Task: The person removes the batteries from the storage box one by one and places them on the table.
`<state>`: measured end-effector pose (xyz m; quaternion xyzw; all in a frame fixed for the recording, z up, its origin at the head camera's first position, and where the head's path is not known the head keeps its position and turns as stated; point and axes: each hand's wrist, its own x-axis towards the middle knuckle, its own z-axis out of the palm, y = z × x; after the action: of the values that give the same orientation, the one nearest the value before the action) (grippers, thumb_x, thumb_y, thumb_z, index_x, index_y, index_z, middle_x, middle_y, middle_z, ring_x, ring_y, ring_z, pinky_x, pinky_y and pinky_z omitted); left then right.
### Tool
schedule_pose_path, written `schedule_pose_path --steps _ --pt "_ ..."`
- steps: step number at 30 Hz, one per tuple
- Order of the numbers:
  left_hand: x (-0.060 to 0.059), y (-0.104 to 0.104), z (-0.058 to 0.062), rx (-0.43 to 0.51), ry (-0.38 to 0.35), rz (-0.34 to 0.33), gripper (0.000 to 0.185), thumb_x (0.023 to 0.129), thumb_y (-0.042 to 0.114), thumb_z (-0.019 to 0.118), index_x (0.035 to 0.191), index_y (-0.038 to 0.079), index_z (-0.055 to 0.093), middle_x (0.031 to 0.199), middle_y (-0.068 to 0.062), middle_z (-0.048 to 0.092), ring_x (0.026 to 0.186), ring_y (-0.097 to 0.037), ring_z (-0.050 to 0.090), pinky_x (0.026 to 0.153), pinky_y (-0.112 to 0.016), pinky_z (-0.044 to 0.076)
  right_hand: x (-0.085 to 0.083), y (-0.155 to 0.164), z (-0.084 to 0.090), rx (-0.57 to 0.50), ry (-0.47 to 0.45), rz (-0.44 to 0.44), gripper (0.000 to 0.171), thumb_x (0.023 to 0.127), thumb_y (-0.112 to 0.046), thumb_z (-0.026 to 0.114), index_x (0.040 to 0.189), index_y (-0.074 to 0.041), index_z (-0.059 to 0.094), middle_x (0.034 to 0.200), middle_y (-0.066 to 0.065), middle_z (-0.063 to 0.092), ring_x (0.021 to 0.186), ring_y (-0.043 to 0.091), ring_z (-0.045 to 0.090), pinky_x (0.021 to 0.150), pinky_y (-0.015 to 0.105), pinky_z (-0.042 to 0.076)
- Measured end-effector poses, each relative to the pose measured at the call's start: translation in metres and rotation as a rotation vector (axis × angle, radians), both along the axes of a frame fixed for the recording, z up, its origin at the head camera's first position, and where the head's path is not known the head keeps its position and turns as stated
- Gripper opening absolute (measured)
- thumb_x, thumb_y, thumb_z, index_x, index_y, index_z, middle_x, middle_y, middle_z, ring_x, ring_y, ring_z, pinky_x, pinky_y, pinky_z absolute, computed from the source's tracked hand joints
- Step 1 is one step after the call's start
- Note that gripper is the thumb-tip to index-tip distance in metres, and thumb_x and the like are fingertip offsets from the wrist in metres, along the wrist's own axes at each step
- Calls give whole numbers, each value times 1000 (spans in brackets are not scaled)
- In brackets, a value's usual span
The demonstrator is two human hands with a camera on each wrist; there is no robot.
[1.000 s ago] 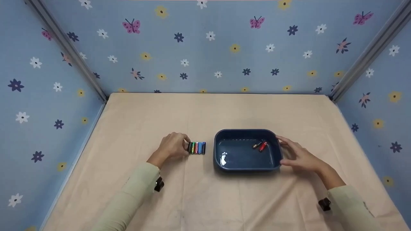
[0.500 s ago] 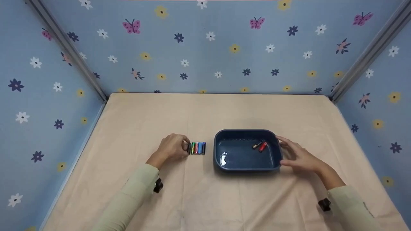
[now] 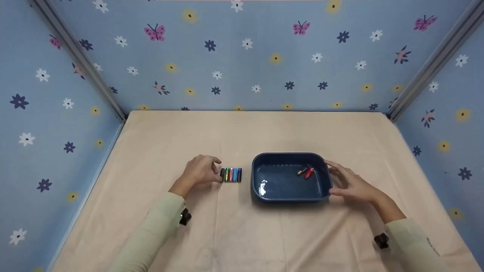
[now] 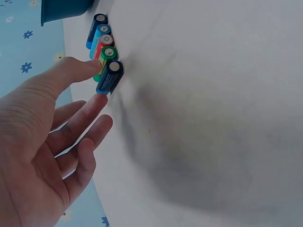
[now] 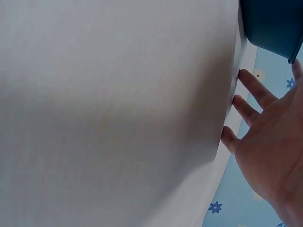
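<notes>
Both spread, left hand (image 3: 198, 169) at leftmost battery (image 4: 111, 76), right hand (image 3: 354, 186) touching container (image 3: 291, 199)

Booth (image 3: 80, 57) with 3 flowered walls (image 3: 234, 26)

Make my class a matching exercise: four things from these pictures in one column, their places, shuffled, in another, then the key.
1. Left hand
2. Right hand
3. Five multicoloured cylindrical batteries
4. Two cylindrical batteries, one red

A. Inside the dark blue rounded-rectangular dish
B. Side by side on the beige cloth
C. At the row's end farthest from the dish
D. At the dish's right-hand end

Pairs: 1-C, 2-D, 3-B, 4-A
</notes>
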<state>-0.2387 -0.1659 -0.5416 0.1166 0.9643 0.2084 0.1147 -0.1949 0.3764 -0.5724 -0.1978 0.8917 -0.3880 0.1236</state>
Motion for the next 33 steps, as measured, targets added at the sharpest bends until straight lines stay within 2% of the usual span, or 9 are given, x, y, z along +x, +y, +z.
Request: schedule_pose_path --steps 8,13,22,28,33 --pt "-5 -1 17 -22 79 -16 51 92 29 85 138 8 80 102 -5 88 95 -26 77 96 -53 63 -1 0 1 -3 2 6 93 97 -26 87 176 -27 37 172 24 54 162 58 42 124 91 15" --pt "-8 2 24 -26 127 -46 50 90 29 80 136 10 81 103 -4 89 94 -28 78 90 -52 63 -1 1 -1 6 -4 -1 93 98 -27 86 177 -29 36 174 24 51 162 58 41 125 91 16" --pt "-8 14 25 -25 140 -89 48 91 28 80 136 12 82 104 -4 89 96 -29 80 89 -51 64 0 2 0 6 -43 -22 93 99 -29 86 177 -30 35 175 26 49 164 59 34 123 92 15" --pt "-12 26 31 -5 136 -115 46 94 29 81 137 13 81 106 -4 89 90 -26 78 86 -47 62 -1 2 -3 10 -43 -32 93 99 -31 86 177 -32 35 174 26 50 164 58 34 124 91 15" --pt "-14 37 35 0 133 -139 46 95 32 84 137 14 80 109 -5 89 98 -28 79 90 -49 64 -1 1 -2 3 -30 -17 93 99 -28 86 177 -28 36 173 26 51 163 59 34 123 92 15"
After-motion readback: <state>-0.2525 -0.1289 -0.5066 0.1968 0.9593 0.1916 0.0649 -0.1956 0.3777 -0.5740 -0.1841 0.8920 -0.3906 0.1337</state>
